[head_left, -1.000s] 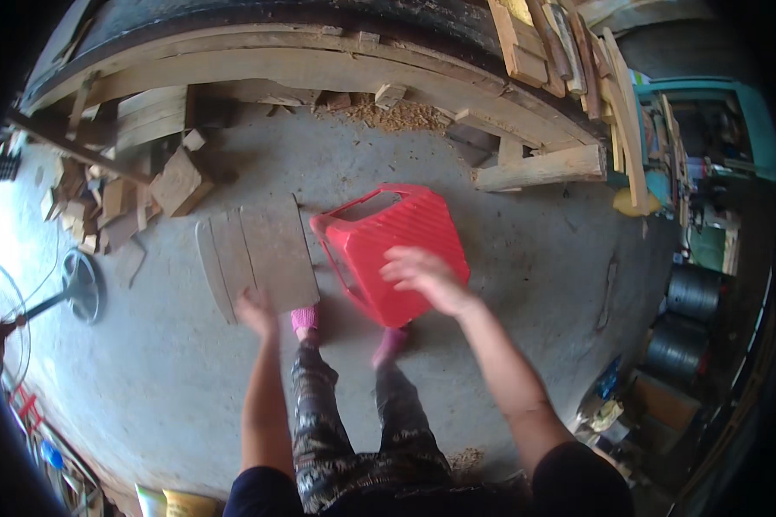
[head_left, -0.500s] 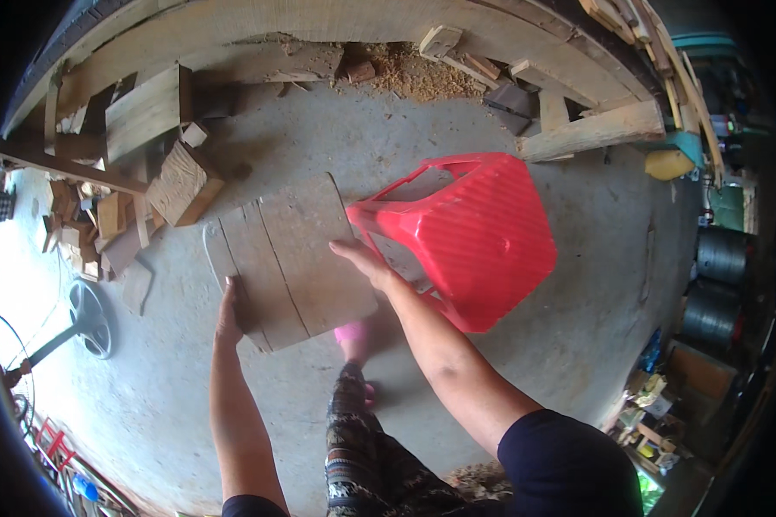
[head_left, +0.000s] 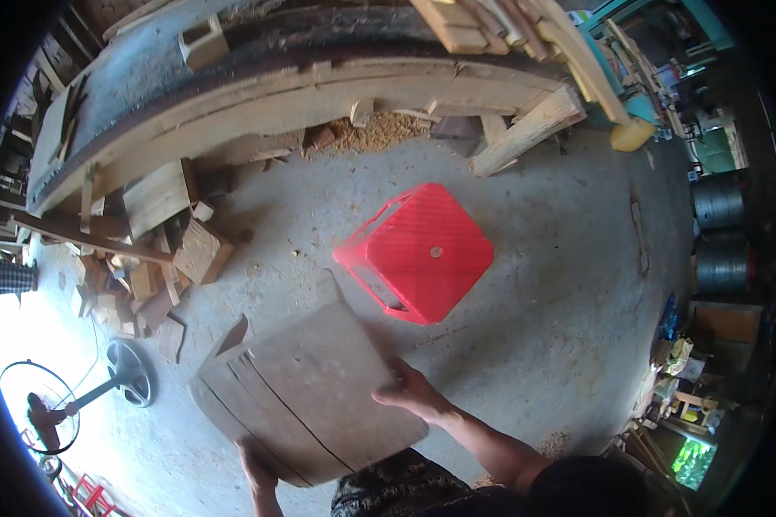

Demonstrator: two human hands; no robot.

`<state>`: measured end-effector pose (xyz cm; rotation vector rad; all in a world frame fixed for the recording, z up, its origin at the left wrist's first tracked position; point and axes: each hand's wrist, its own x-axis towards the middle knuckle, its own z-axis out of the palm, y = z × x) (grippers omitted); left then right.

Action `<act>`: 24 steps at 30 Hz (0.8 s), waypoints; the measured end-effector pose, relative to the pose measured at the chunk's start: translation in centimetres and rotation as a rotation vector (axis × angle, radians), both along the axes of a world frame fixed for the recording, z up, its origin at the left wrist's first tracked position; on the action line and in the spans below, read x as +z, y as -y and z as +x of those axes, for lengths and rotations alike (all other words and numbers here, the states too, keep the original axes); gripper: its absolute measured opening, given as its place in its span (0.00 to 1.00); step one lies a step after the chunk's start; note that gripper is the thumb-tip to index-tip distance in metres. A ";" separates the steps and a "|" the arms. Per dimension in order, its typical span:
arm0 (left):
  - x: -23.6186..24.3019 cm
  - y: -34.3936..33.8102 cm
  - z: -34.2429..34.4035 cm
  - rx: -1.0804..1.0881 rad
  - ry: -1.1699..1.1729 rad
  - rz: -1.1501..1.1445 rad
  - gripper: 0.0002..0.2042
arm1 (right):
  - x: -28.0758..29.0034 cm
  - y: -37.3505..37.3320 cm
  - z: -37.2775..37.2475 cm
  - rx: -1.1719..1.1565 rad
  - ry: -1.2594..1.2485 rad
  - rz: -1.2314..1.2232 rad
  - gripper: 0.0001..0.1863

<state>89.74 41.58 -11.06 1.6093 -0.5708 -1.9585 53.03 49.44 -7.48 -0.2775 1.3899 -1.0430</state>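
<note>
Between my hands is a weathered wooden stool or board, its cracked top tilted up at me, with leg-like pieces showing past its upper edges. My left hand grips its lower left edge, fingertips mostly hidden beneath it. My right hand is closed round its right edge, thumb on the top. A red plastic stool stands on the concrete floor just beyond, touched by neither hand.
A long timber bench crosses the far side, with leaning boards and sawdust. Wood offcuts are heaped at left beside a fan. Metal cylinders and clutter line the right.
Both hands have taken hold of the wooden piece and brought it up and toward my body, down in the view. The red stool now sits apart from it.
</note>
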 end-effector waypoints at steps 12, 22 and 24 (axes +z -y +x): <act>4.6 1.6 -23.9 -0.346 -0.232 -0.052 0.35 | 9.9 -8.0 -18.2 -0.400 -0.336 -0.097 0.25; -0.7 7.1 -40.0 -0.485 -0.083 -0.009 0.40 | -6.2 -7.6 -30.3 -0.499 -0.149 0.192 0.42; -6.6 7.4 -39.9 -0.473 -0.034 -0.021 0.41 | -9.4 -6.3 -30.4 -0.472 -0.249 0.207 0.42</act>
